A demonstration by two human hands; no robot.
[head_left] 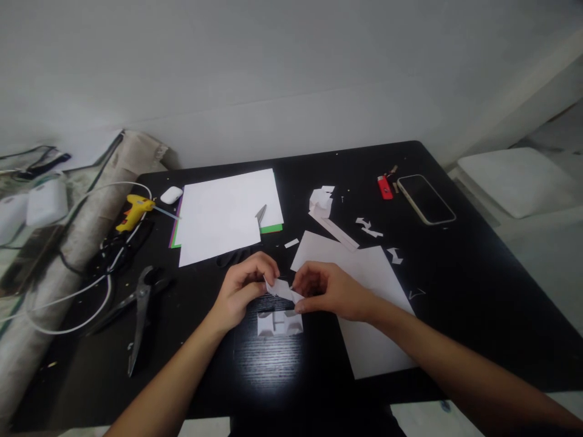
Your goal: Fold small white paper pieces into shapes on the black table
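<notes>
A small folded piece of white paper (281, 289) is held between both hands above the black table. My left hand (243, 285) pinches its left end between thumb and fingers. On its right end, my right hand (330, 291) is closed, thumb below and fingers curled above. Just under the hands, a second folded paper piece (279, 323) with flaps lies on the tabletop. Beneath my right wrist rests a white sheet (373, 349), partly covered by the arm.
A stack of paper (223, 212) lies back left, scissor blades (261, 213) showing on it. Left are a yellow glue gun (135, 212), pliers (142, 303) and a white case (171, 195). Paper scraps (334, 227), a red lighter (385, 187) and a phone (427, 199) lie right.
</notes>
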